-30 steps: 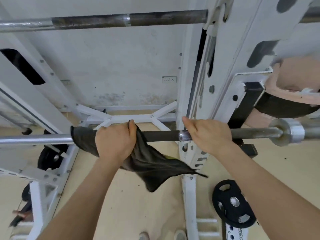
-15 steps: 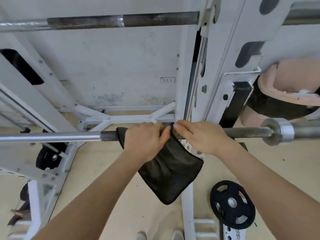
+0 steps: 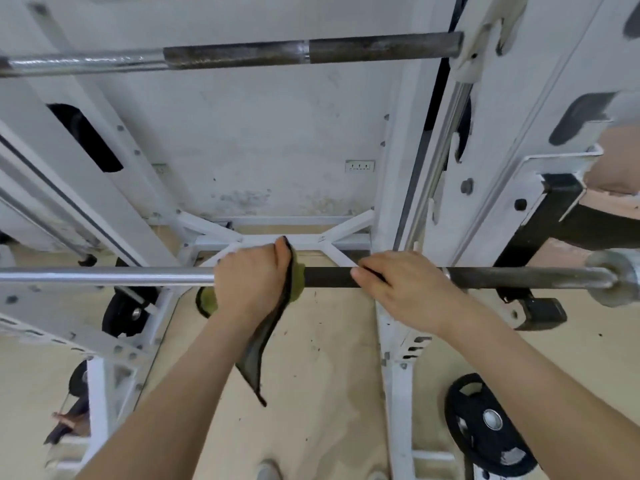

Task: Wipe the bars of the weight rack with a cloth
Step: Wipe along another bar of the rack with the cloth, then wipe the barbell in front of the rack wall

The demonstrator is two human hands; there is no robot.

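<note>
Two bars cross the white weight rack (image 3: 394, 368): an upper bar (image 3: 242, 55) near the top and a lower bar (image 3: 104, 275) at hand height. On the lower bar, where the chrome meets the dark part, the left grip (image 3: 249, 282) is closed round the cloth (image 3: 263, 348), wrapping it about the bar; a greenish fold shows at either side of the fist and a dark tail hangs below the wrist. Just to the right, with a short bare length of bar between, the right grip (image 3: 401, 289) is curled over the same bar, holding bare metal and not touching the cloth. Beneath lies a tan floor (image 3: 329, 393) speckled with dark flecks; one black weight plate (image 3: 124, 317) sits low on the rack's left side, and a second weight plate (image 3: 464, 410) sits by the foot of the right upright. Behind stands a stained pale wall (image 3: 259, 133) with a socket (image 3: 360, 166)
</note>
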